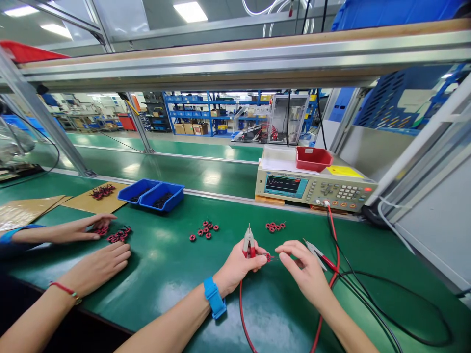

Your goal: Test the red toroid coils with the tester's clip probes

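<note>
My left hand [237,262], with a blue wrist strap, grips a red-handled test clip [249,240] whose metal jaws point up. A small red-and-black toroid coil [269,257] is pinched at the same hand's fingertips, its thin leads pointing right. Close to those leads is my right hand [303,269], fingers curved and thumb slightly apart from the index finger, with nothing visible between them. A second test clip [319,255] lies on the table just beyond the right hand. Small groups of toroid coils lie ahead, one left of centre [205,229] and one further right [275,226].
An LCR-type bench meter [316,184] with a lit screen carries a red tray [314,158]. Cables [390,279] loop across the right side. At left, another person's hands [99,267] are by more coils [119,235]. Blue bins [162,197] and cardboard [83,205] lie behind.
</note>
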Demonstrator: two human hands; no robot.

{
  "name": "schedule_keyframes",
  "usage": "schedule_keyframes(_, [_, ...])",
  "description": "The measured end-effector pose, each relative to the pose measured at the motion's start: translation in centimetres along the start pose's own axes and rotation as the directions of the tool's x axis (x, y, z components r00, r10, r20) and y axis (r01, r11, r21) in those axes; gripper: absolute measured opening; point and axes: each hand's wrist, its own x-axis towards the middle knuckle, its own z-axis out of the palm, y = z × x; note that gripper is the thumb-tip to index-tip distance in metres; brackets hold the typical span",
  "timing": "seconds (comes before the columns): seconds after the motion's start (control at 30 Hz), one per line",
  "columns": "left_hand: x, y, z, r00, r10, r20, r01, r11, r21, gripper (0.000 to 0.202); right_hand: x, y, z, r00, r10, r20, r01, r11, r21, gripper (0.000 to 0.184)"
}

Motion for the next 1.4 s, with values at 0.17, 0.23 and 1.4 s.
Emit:
schedule_keyframes(0.17, [0.0,-0.1,0.0,1.000,0.016,0.006,-0.016,0.999,0.041,0.040,0.0,0.0,0.2,0.999,-0.014,0.045,0.016,0.999,-0.032,0.015])
schedule_keyframes(0.23, [0.0,-0.1,0.0,1.000,0.016,0.003,-0.016,0.999,0.046,0.041,0.0,0.2,0.1,0.999,-0.017,0.052,0.019,0.999,-0.034,0.018])
schedule_keyframes(1.4, [-0.1,0.1,0.0,0.994,0.054,-0.093,-0.039,0.987,0.155,0.039,-0.5,0.2,0.4,0.890,-0.441,-0.114,0.293,0.747,-0.597,0.013])
